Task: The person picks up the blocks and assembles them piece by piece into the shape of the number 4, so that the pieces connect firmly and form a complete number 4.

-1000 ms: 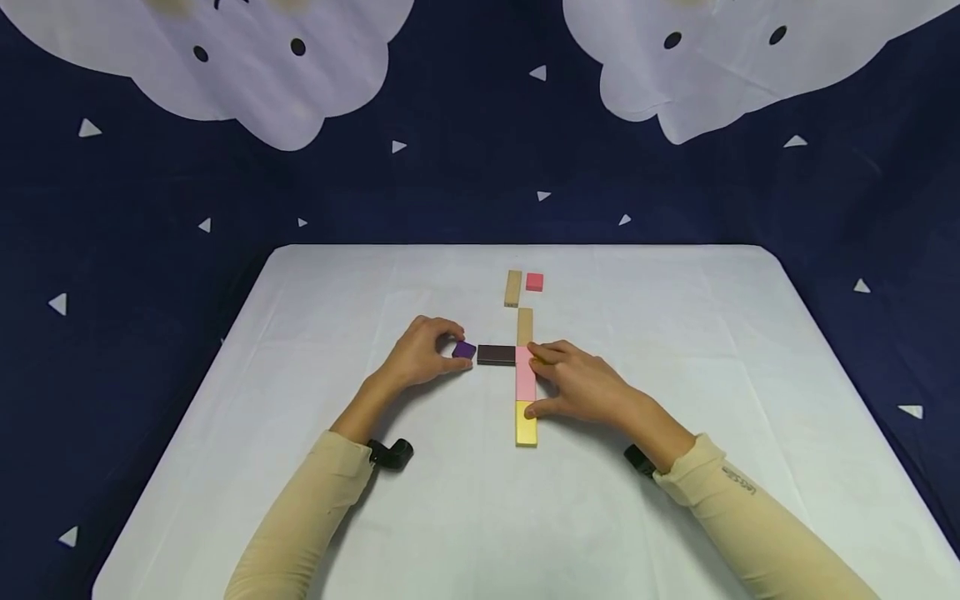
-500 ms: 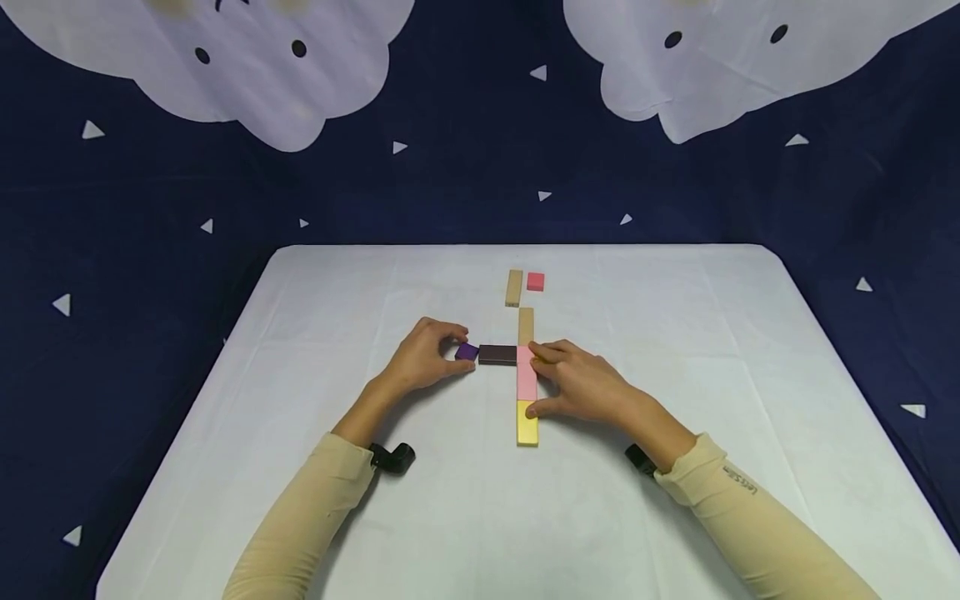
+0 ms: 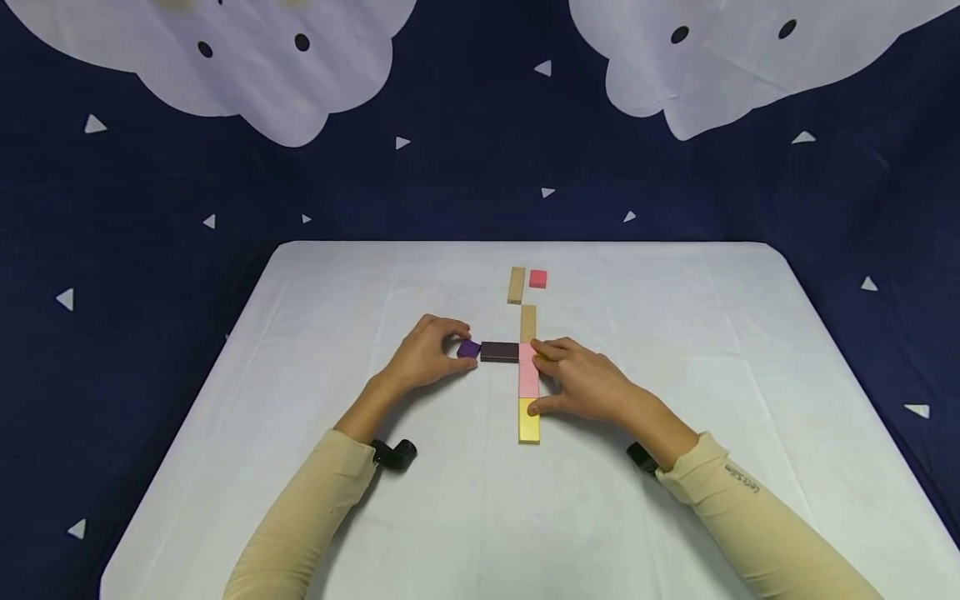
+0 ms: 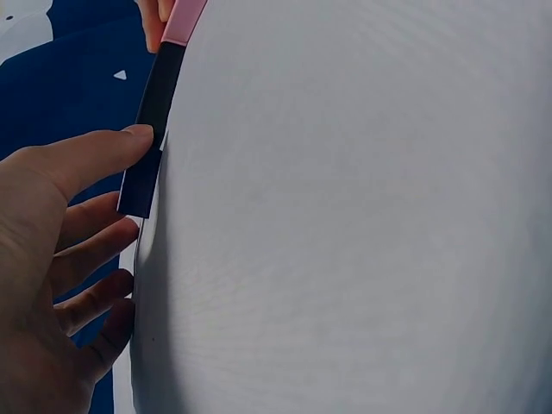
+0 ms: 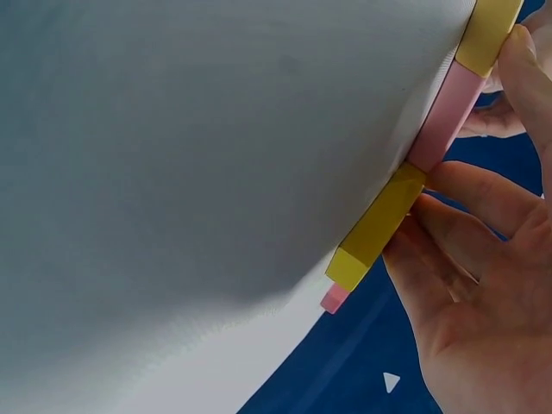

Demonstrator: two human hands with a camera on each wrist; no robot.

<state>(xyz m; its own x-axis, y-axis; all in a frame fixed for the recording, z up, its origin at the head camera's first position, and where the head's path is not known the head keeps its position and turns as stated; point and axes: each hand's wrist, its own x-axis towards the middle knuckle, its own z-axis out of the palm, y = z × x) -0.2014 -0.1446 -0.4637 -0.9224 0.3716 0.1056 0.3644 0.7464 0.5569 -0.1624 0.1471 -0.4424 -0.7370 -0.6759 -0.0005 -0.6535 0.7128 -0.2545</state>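
My left hand (image 3: 427,357) pinches a small purple block (image 3: 468,349) between thumb and fingers. The block's corner meets the left end of a long dark brown block (image 3: 499,352). That brown block abuts a pink block (image 3: 528,375), which lies in a column between a tan block (image 3: 528,323) and a gold block (image 3: 529,429). My right hand (image 3: 581,379) rests on the column's right side, its thumb (image 5: 522,65) on the gold block and its fingertips at the pink one. Another yellow block (image 5: 379,220) runs out from the pink block, along my right fingers, mostly hidden from the head view.
A tan block (image 3: 516,285) and a small red block (image 3: 537,279) lie farther back on the white table (image 3: 375,283). A dark blue cloth with clouds (image 3: 480,108) hangs behind the table.
My left hand has moved the purple block slightly right, closing the small gap to the brown block. My right hand has stayed in place on the column.
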